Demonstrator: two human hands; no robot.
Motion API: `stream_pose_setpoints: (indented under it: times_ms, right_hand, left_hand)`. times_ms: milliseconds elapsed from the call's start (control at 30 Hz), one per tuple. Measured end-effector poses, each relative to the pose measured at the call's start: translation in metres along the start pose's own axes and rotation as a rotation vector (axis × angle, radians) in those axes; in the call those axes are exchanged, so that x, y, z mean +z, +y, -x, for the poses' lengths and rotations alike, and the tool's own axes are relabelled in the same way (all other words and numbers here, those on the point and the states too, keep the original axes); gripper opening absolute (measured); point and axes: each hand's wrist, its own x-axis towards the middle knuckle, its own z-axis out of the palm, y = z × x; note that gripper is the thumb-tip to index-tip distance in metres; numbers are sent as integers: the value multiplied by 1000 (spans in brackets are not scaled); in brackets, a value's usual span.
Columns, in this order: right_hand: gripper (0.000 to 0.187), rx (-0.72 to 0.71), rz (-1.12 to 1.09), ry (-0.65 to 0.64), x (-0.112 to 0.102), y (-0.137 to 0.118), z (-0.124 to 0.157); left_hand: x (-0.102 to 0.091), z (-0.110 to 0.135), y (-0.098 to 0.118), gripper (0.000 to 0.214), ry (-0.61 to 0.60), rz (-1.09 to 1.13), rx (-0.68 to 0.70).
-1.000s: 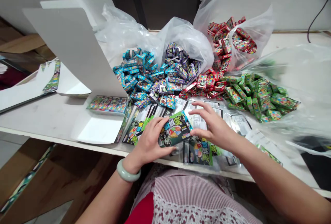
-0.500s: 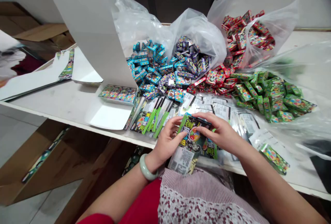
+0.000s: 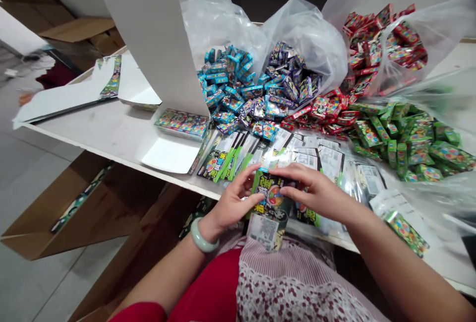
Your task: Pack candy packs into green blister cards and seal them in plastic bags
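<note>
Close to the table's front edge I hold a black and green printed pouch (image 3: pixel 269 210) between both hands, its lower part clear with white printed areas. My left hand (image 3: pixel 234 203) grips its left side, thumb on the front. My right hand (image 3: pixel 320 190) pinches the upper right, thumb on the front and fingers behind the top. A thin blue edge shows at the pouch's top; what it belongs to I cannot tell. Under and beyond my hands lie several similar flat pouches (image 3: pixel 219 161). A pouch with a green packet (image 3: pixel 405 230) lies right of my right forearm.
Small boxes are heaped at the back: blue (image 3: pixel 226 79), purple (image 3: pixel 293 79), red (image 3: pixel 372 59) and green (image 3: pixel 416 138), partly in clear plastic bags (image 3: pixel 297 19). An open white display box (image 3: pixel 182 123) stands at left. Cardboard cartons (image 3: pixel 85 208) sit below the table.
The view has swung a little left, so the table's things sit further right. The pouch is turned slightly more upright; both hands keep their hold on it.
</note>
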Motion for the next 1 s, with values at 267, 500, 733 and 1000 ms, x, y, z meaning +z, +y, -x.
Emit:
stream_pose_setpoints:
  times_ms: [267, 500, 733, 1000]
  right_hand:
    - [34, 159, -353, 646, 48, 17, 16]
    - [31, 219, -287, 631, 50, 25, 29]
    - [9, 101, -162, 460, 8, 22, 27]
    - [9, 67, -146, 351, -3, 11, 23]
  left_hand:
    - [4, -13, 0, 58, 116, -64, 54]
    - [10, -20, 4, 30, 131, -100, 63]
    - [21, -41, 22, 6, 179, -114, 175]
    - [16, -46, 33, 7, 81, -182, 265]
